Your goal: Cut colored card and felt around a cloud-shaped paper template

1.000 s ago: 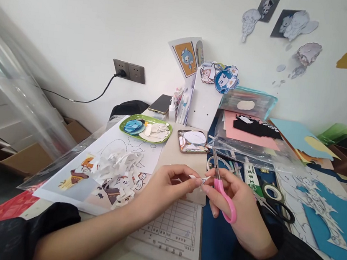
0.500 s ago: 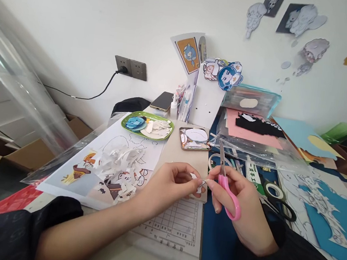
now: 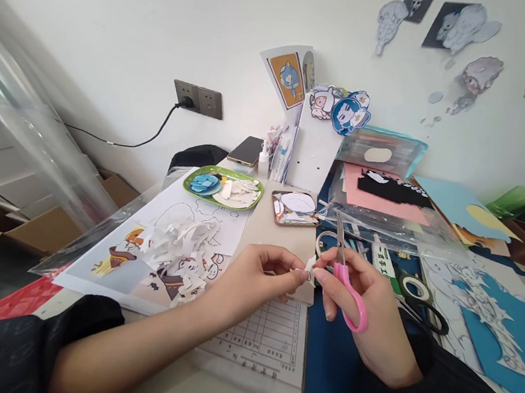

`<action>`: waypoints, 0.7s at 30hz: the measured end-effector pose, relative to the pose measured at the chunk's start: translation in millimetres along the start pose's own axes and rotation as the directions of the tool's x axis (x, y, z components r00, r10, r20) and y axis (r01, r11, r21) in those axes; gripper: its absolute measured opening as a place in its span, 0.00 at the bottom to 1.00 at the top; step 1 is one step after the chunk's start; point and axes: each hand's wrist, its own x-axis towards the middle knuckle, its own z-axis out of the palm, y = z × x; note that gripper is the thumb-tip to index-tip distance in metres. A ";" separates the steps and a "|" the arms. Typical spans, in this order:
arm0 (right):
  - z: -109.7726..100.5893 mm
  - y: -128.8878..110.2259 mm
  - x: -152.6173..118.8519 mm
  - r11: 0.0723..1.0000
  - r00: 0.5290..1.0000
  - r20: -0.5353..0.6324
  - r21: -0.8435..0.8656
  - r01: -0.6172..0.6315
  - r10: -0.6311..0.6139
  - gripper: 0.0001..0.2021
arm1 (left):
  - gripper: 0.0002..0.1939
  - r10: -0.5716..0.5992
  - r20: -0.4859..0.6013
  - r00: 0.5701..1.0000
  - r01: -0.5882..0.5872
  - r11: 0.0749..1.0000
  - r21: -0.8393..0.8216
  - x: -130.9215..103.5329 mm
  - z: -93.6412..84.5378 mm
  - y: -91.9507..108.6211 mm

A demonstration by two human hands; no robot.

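Between the thumb and fingers of my left hand (image 3: pixel 267 273) is a small white paper piece (image 3: pixel 310 267) with a dark line on it. My right hand (image 3: pixel 356 291) is closed around pink-handled scissors (image 3: pixel 350 296), blades pointing up and away from the paper. Its thumb and fingertip are right beside the paper piece; whether they touch it I cannot tell. Under the hands lies a printed form pad (image 3: pixel 274 338). A shallow tin (image 3: pixel 295 209) with paper cutouts sits just beyond them.
Left of my hands, white paper scraps (image 3: pixel 185 238) lie on printed sheets. A green tray (image 3: pixel 191 189) holds blue and white cut pieces. To the right are black scissors (image 3: pixel 430 314), a tape roll (image 3: pixel 416 287), a glue tube (image 3: pixel 384 262) and blue paper (image 3: pixel 514 329).
The paper piece has turned more upright between my left fingers and shifted slightly right. My right hand and the pink scissors have moved a little to the right.
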 end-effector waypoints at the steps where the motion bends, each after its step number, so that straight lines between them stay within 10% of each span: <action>1: 0.2 0.1 0.2 1.000 1.000 -0.004 0.005 0.003 -0.003 0.09 | 0.08 -0.003 0.013 1.000 0.002 1.000 0.030 -0.6 0.8 0.0; 14: 0.6 -3.0 -5.3 1.000 0.999 -0.024 0.014 0.023 -0.023 0.06 | 0.08 0.069 0.008 0.998 -0.069 0.996 -0.061 -3.4 2.8 0.6; 21: 3.8 1.8 -7.6 0.995 0.982 0.186 -0.093 -0.023 0.040 0.03 | 0.07 0.161 -0.106 0.981 -0.174 0.977 -0.125 -5.1 -3.3 6.8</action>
